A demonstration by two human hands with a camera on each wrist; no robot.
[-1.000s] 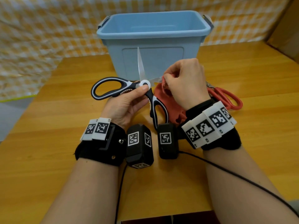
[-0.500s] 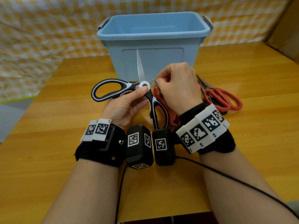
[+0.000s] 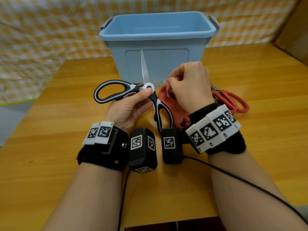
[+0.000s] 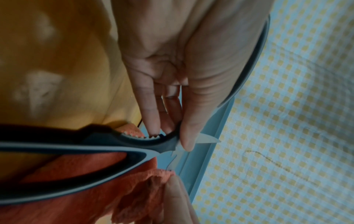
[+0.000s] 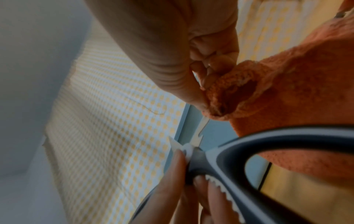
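1. A yellow wooden bench (image 3: 50, 147) is seen, backed by a yellow-and-white checked curtain (image 3: 41, 39).
2. A light blue plastic bin (image 3: 158, 64) is set upright at the far middle of the bench, with its top open.
3. A pair of black-and-white scissors (image 3: 133, 90) is held in the air just in front of the bin's front wall.
4. The blades are spread wide. One is pointed up across the bin's front wall, and the other is turned sideways toward the bin's right front corner.
5. The scissors are pinched near the pivot by the left hand (image 3: 130, 109). The thumb is pressed at the white pivot disc, and the fingers are set behind the toothed inner edges of the handles.
6. One handle loop is stuck out toward the bin's left side. The other is hung down, away from the bin.
7. An orange cloth (image 3: 173, 107) is gripped by the right hand (image 3: 191, 87) in front of the bin's right half. The fingers are curled tight, and the cloth is pinched between thumb and fingertips round the sideways blade, whose tip is hidden.
8. The rest of the cloth is draped below the right hand. Whether the bench is touched by it cannot be told.
9. Red-handled scissors (image 3: 233, 100) are laid flat on the bench near the bin's right front corner, partly hidden by the right wrist.
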